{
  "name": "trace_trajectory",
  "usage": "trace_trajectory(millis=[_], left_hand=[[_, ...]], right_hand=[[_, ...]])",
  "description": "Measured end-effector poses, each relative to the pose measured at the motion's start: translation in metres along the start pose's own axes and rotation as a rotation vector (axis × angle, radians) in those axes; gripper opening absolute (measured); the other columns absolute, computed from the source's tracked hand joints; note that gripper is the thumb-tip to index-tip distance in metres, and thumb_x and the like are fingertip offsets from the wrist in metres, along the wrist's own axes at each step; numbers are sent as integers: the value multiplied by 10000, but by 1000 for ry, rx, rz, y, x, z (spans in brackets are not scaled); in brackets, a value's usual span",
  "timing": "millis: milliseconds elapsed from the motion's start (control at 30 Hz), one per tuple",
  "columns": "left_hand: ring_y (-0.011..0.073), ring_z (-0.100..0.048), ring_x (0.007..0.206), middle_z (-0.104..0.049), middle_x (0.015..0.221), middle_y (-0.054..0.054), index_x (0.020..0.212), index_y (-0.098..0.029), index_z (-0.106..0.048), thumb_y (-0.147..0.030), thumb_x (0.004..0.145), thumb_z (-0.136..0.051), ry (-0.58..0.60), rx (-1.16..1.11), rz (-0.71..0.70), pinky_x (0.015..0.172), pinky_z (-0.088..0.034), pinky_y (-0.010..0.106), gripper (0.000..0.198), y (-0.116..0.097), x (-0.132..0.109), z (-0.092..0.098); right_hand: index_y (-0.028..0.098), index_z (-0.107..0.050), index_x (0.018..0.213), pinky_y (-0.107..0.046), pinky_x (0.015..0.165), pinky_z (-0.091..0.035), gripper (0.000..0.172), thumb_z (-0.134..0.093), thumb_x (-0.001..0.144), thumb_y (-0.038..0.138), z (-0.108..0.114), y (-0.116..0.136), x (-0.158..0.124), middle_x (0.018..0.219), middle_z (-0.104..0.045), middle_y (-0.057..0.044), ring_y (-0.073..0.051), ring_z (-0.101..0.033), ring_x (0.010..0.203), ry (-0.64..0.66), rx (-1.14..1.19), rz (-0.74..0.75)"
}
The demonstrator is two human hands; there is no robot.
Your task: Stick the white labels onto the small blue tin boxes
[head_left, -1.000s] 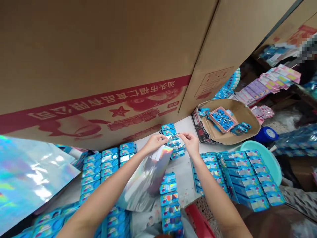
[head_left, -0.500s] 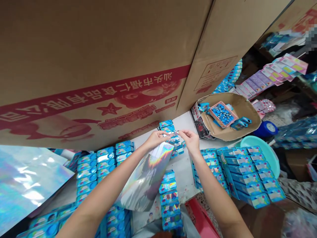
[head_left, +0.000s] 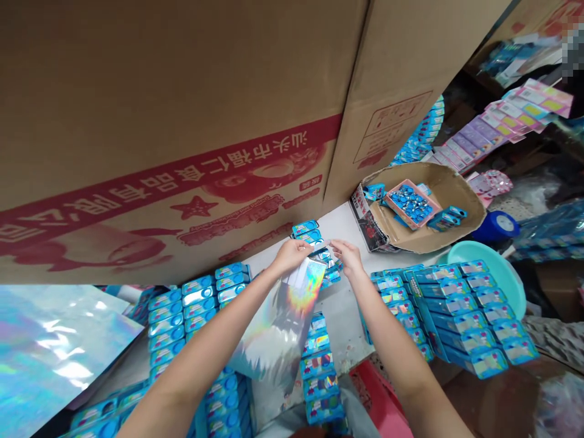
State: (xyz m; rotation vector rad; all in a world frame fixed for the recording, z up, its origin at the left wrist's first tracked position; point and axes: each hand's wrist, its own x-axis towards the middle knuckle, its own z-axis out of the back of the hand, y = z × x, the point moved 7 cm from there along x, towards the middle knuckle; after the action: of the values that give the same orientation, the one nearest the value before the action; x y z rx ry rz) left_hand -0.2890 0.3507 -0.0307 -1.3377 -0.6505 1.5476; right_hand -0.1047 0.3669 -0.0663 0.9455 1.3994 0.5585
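A thin, shiny holographic foil bag [head_left: 278, 322] hangs from the left hand [head_left: 291, 256], closed on its top edge — the right hand [head_left: 347, 258], half closed, pinches the opposite edge above blue tin boxes [head_left: 305, 234].

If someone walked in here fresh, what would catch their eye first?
A huge cardboard carton with red Chinese print fills the top of the view. Below it, rows of blue packets spread across the bench, while a holographic foil sheet shimmers from the left hand, and a larger foil sheet lies lower left.
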Motion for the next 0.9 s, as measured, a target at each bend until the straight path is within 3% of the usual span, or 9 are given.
trace_trajectory(millis=[167,433,900], left_hand=[[97,-362,455,-442,472,-38,661,-153,-654,-415,720,-570,-73,214,4,481,-212,234,281,3,10,1],[117,-403,487,-467,490,-22,649,-163,-654,-388,752,-542,-116,354,15,505,-232,239,272,2,15,-1],[147,-530,588,-643,638,18,775,-173,-715,-377,770,-548,-135,418,72,558,-305,231,264,13,20,-6]], right_hand=[[156,-696,674,-184,473,-380,236,-766,476,264,1,-18,18,617,-680,-8,-61,-506,485,-35,43,-57],[138,-693,650,-162,435,-339,181,-744,491,209,0,-28,34,574,-658,6,-37,-448,451,-43,66,-106],[137,-693,628,-169,398,-302,86,-702,543,150,-1,-36,40,545,-635,19,-26,-391,410,-20,56,-165]])
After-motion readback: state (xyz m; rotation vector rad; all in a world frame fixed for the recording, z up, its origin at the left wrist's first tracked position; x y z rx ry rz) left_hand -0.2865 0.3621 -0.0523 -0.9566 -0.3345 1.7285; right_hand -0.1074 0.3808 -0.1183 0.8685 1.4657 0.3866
